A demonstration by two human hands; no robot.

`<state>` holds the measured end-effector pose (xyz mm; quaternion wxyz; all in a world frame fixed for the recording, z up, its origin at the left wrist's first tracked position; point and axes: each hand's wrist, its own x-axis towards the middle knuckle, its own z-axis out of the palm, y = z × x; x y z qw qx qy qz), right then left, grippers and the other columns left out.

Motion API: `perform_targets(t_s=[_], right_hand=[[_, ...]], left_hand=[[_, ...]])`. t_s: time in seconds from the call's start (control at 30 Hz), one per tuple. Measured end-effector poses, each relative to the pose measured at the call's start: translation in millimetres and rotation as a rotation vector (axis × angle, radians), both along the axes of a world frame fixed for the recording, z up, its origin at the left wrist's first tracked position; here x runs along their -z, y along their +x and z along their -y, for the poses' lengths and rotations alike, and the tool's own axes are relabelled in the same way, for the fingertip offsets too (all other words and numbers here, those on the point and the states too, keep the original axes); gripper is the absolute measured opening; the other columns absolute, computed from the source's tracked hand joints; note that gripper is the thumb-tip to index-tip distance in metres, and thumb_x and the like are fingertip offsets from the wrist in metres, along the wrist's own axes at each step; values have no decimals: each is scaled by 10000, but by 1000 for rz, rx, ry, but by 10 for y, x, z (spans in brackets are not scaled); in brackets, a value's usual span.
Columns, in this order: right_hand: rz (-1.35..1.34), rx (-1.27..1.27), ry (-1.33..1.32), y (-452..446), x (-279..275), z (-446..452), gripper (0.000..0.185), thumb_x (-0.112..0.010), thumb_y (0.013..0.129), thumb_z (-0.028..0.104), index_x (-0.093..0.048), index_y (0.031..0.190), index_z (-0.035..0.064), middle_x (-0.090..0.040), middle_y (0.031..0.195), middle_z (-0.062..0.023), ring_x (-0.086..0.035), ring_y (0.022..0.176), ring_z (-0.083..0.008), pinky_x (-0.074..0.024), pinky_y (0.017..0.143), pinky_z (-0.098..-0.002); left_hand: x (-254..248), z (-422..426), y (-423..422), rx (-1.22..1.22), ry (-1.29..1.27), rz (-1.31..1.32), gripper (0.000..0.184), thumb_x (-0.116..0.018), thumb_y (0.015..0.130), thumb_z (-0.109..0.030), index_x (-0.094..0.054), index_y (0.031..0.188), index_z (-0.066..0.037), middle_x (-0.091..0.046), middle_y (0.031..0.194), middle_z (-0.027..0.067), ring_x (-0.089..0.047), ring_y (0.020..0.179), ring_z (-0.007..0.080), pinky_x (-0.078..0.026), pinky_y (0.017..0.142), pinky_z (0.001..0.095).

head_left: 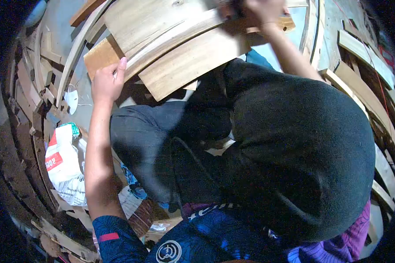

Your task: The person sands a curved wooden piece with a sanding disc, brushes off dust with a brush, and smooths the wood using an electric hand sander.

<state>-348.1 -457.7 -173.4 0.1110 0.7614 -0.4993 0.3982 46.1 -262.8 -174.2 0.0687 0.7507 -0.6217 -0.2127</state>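
My left hand (106, 83) is closed around the left end of a long narrow wooden strip (175, 40), thumb up, beside an orange-brown wood block (102, 56). Farther away lies a wide pale board (145, 17). A second flat board (193, 60) is nearer my legs, with a dark gap between it and the strip. At the far right end, my right hand (265, 12) is blurred by motion. It is over a dark object (232, 9), whose kind I cannot make out, on top of the wood.
My bent legs in dark trousers (303, 153) fill the middle and right. A white printed bag (66, 168) lies at left. Long wood strips (74, 52) and offcuts cover the left side, and planks (366, 57) lie at right. A thin red cord (373, 65) crosses them.
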Motion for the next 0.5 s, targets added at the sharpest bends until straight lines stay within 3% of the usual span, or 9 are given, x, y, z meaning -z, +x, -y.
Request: perform_targets(t_s=[0.03,0.07,0.13,0.2,0.23,0.27,0.33,0.4,0.5], right_hand=[[12,-215,96,249,-32,-170,246,-683,822,269,-624,706,61,-622,716,-175,-615,704,-382,-483,688,-501],[-84,-353,241,475,-49,-380,228,-698,804,309,-663,786,84,-658,843,-151,-624,813,-355,-490,788,-494],[-126,-654,10,577,-134,-511,194,-699,779,280,-684,841,96,-658,911,-129,-615,882,-350,-476,860,-494],[2,-699,-15,330,-151,-326,200,-699,754,251,-706,895,108,-657,978,-108,-605,950,-345,-461,932,-494],[0,-580,125,111,-120,-139,179,-699,739,222,-695,853,84,-649,888,-124,-601,881,-361,-486,829,-460],[-3,-399,100,-157,-78,11,182,-688,747,221,-689,831,59,-632,819,-145,-592,844,-375,-478,758,-463],[49,-90,60,-815,160,519,194,-634,832,217,-661,776,34,-618,804,-184,-574,814,-396,-452,729,-506],[-186,251,-3,-921,-131,555,262,-623,867,257,-654,705,53,-633,768,-183,-595,778,-418,-464,737,-523],[-106,264,67,-740,-6,422,257,-646,857,259,-656,698,57,-631,750,-177,-601,753,-403,-465,705,-531]], left_hand=[[20,-3,20,1,3,-1,568,-534,990,-597,-802,1003,-96,-709,830,245,-709,844,430,-552,762,483],[50,-6,53,12,-8,-10,572,-530,993,-594,-801,998,-90,-708,822,243,-707,834,430,-549,756,486],[65,-4,38,27,-18,-22,576,-527,996,-591,-800,994,-84,-708,813,240,-706,824,429,-545,750,488],[34,-31,1,17,-64,-33,587,-523,1001,-586,-796,966,-68,-703,794,237,-701,808,430,-538,740,492],[40,-63,-21,14,-61,-36,587,-523,1001,-586,-796,966,-68,-703,794,237,-701,808,430,-538,740,492],[45,-78,-40,-6,-54,-16,589,-521,1002,-585,-794,956,-65,-700,791,238,-699,803,431,-537,735,494],[30,-70,-24,-30,-54,7,591,-519,1004,-583,-793,946,-62,-698,787,238,-697,799,433,-536,729,495],[44,-57,-22,0,-59,10,589,-517,1007,-578,-791,941,-61,-696,789,242,-695,791,436,-537,721,496],[66,-21,3,15,-45,13,590,-517,1007,-576,-788,938,-57,-694,791,244,-694,780,437,-536,710,495]])
